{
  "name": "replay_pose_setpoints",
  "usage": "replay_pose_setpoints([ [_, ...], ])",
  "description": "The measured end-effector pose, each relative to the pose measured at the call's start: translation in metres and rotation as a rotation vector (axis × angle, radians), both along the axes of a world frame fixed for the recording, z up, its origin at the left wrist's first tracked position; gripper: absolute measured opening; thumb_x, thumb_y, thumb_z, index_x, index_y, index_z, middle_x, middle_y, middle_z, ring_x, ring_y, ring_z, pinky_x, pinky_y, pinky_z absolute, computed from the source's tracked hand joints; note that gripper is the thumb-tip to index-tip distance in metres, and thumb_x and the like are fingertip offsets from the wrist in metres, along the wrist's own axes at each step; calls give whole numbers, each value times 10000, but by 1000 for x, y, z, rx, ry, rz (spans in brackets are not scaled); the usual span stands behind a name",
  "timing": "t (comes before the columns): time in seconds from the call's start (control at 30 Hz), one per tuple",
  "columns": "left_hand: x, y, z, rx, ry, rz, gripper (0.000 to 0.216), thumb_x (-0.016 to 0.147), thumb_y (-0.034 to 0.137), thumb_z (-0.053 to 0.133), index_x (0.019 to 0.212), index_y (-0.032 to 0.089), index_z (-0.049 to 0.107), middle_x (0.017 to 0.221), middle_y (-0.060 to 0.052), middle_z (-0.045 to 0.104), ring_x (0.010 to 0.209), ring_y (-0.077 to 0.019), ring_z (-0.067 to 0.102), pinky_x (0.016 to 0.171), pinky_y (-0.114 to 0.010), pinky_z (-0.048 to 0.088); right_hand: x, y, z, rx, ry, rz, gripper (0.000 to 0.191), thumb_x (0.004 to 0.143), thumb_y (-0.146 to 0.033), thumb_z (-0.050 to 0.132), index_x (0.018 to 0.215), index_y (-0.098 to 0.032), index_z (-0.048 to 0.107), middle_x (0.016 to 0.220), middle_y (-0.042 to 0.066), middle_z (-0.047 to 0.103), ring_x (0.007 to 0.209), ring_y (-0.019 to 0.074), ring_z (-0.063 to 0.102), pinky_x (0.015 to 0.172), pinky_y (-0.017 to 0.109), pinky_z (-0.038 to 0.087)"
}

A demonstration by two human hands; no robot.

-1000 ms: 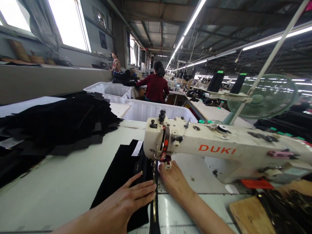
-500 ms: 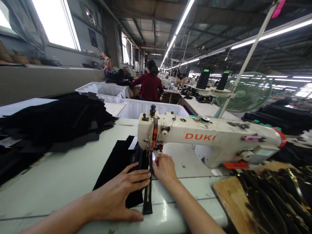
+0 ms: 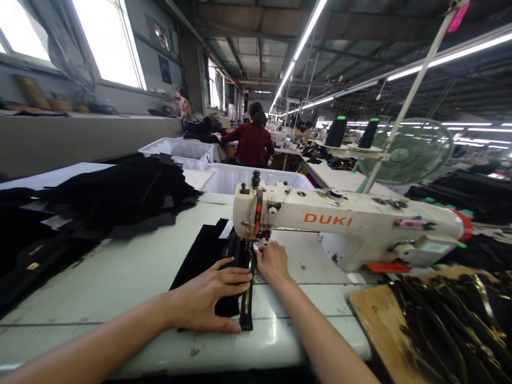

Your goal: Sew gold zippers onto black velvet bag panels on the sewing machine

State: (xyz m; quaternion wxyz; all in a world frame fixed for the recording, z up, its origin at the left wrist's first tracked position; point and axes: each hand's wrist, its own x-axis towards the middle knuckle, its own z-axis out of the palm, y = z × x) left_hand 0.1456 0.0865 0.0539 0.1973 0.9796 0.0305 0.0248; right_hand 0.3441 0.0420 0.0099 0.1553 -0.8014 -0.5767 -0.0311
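A black fabric piece (image 3: 200,253) lies on the sewing table, running under the head of a white sewing machine (image 3: 288,213). Along its right side is a black zipper strip (image 3: 247,306) with gold teeth, passing beneath the needle area. My left hand (image 3: 218,293) rests flat on fabric and zipper, fingers spread, thumb near the strip's lower end. Close to the presser foot, my right hand (image 3: 274,261) is curled closed against the strip's right edge; its fingertips are partly hidden. A white label (image 3: 226,229) shows at the fabric's far end.
Black cut pieces (image 3: 132,194) are heaped on the left. White plastic bins (image 3: 180,152) stand behind the machine. To the right, a wooden board (image 3: 380,325) sits beside black, gold-trimmed strips (image 3: 448,320). A fan (image 3: 416,152) and thread cones (image 3: 336,132) stand behind; a person (image 3: 252,141) works farther off.
Fabric and zipper strip have fed farther under the machine, so the strip's near end lies closer to the needle. My left hand has moved forward with them. The view has shifted slightly.
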Motion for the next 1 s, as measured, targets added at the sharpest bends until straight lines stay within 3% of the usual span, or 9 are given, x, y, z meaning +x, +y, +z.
replay_pose_setpoints([
  [0.23, 0, 7, -10, -19, -24, -49, 678, 854, 547, 658, 1441, 277, 452, 1459, -104, 492, 1376, -300, 404, 1185, -525, 103, 1, 6, -6, 2, -5, -12, 208, 969, -331, 575, 1008, -136, 634, 992, 48, 651, 968, 203, 625, 890, 423, 491],
  [0.53, -1, 6, -5, -24, 0, -23, 684, 859, 590, 630, 1441, 277, 453, 1470, -105, 479, 1377, -304, 401, 1183, -536, 108, 21, 49, -16, 101, 41, -9, 248, 955, -342, 599, 1116, -153, 613, 1150, 74, 612, 1038, 223, 603, 905, 446, 499],
  [0.67, -3, 1, -4, -16, -26, -6, 688, 859, 581, 632, 1448, 277, 445, 1472, -108, 475, 1358, -311, 423, 1179, -529, 148, 33, 60, -10, 176, 72, 103, 265, 952, -338, 606, 1149, -160, 601, 1170, 75, 605, 1018, 215, 611, 880, 426, 517],
  [0.83, -9, -4, -2, 16, -73, 106, 659, 794, 604, 681, 1366, 307, 545, 1321, -93, 554, 1257, -339, 497, 1103, -490, 356, 37, 17, -2, 250, 86, 336, 201, 936, -181, 547, 1123, -135, 605, 1146, 123, 621, 1066, 240, 595, 915, 431, 506],
  [1.0, -14, -8, 6, 37, -31, 84, 674, 806, 544, 696, 1416, 370, 468, 1361, -65, 541, 1274, -314, 510, 1147, -511, 287, 26, -36, -5, 208, 85, 628, 330, 883, -120, 524, 1191, -222, 586, 1235, 56, 623, 1181, 211, 550, 1113, 469, 349],
])
